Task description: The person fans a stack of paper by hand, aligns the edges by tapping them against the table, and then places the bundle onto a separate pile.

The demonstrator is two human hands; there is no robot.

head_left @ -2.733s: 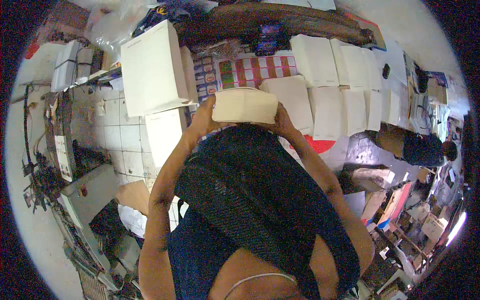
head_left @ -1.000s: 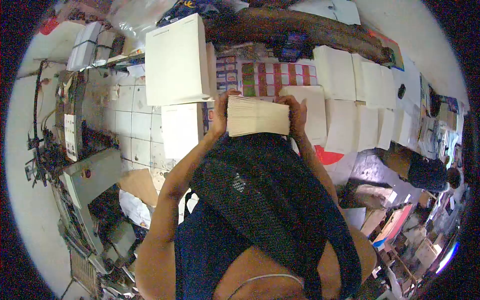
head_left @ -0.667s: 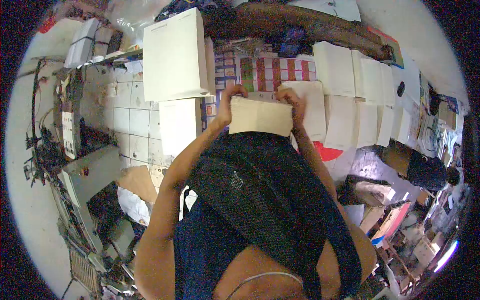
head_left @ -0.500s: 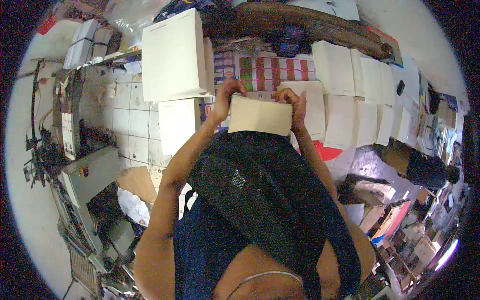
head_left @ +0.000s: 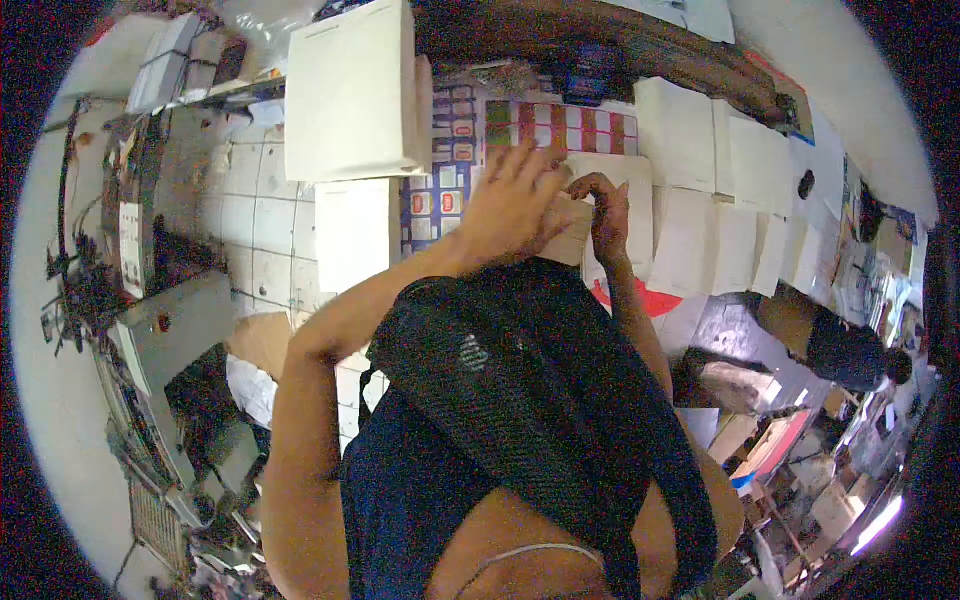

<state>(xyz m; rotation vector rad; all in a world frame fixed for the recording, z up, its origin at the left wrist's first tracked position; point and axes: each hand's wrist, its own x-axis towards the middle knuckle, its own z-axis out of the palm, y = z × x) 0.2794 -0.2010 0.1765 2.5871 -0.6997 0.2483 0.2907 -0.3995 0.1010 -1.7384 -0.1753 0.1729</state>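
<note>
- Head view, my hands: my left hand (head_left: 510, 205) lies flat with the fingers spread, palm down on top of the stack of sheets (head_left: 573, 238). It is unclenched and presses rather than grips.
- Head view, other side: my right hand (head_left: 608, 215) has its fingers curled round the stack's right edge, grasping it there. How far the thumb reaches underneath I cannot tell.
- Head view, where the stack is: it sits just in front of my chest, above the dark mesh bag (head_left: 500, 400). It is over the table's colourful printed sheet (head_left: 545, 120), and whether it rests on the table or is held just off it is hidden by my hand.
- Head view, surroundings: a tall white pile (head_left: 350, 90) and a lower pile (head_left: 350, 235) are to the left. A row of paper piles (head_left: 690, 135) runs to the right, and another person (head_left: 840, 345) is at the far right.
- My reading: I am pressing and squaring the stack.
- The next move calls for a firm hold on both short edges, so the sheets stay aligned and do not fan out.
</note>
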